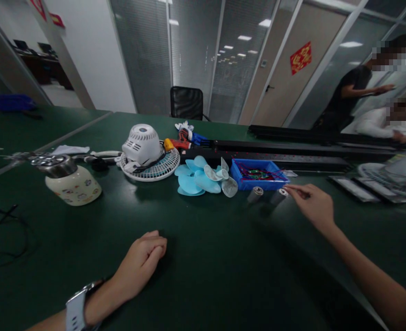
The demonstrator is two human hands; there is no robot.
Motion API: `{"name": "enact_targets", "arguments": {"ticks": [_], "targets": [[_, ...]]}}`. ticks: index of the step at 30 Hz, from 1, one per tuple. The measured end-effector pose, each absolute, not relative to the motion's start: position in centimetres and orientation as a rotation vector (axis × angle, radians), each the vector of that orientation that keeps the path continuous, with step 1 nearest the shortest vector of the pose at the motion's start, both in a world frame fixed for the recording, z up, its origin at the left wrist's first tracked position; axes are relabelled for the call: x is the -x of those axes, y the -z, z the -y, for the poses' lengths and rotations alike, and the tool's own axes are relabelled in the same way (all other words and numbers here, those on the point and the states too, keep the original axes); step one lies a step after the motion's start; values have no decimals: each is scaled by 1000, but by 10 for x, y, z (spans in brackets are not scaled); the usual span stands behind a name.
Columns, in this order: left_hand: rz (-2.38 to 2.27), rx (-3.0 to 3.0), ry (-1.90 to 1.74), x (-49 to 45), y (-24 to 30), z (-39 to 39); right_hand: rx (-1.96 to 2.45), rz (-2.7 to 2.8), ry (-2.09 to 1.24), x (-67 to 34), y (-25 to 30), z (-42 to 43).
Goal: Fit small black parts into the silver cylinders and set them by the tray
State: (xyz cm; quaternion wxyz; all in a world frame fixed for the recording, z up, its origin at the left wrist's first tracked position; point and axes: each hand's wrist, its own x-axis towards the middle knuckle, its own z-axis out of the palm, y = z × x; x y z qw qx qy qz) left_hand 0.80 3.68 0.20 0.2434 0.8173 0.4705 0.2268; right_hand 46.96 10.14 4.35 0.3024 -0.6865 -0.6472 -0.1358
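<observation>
The right hand has its thumb and forefinger pinched together at the top of the right metal cylinder, though I can't tell whether they grip it; the left metal cylinder stands near it, both before the blue bin. The left hand is curled in a loose fist at the near left of the green desk, with light-blue fan blades beyond.

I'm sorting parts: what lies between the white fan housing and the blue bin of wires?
Light-blue and greyish fan blades lie between them, as the head view shows.
</observation>
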Motion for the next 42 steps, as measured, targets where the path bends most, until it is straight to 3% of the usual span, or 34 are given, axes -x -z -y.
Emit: {"name": "enact_targets", "arguments": {"ticks": [23, 29, 35, 42], "targets": [[-1279, -2253, -613, -9, -4, -37, 1978, 1595, 208, -479, -24, -105], [-1259, -2269, -607, -8, -3, -36, 1829, 1808, 692, -442, -31, -84], [-1265, -2279, -601, -7, -2, -36, 1878, 1989, 118, -404, -21, -106], [-1219, -2273, -742, -7, -3, -33, 1684, 1831, -120, -383, -8, -105]]}}
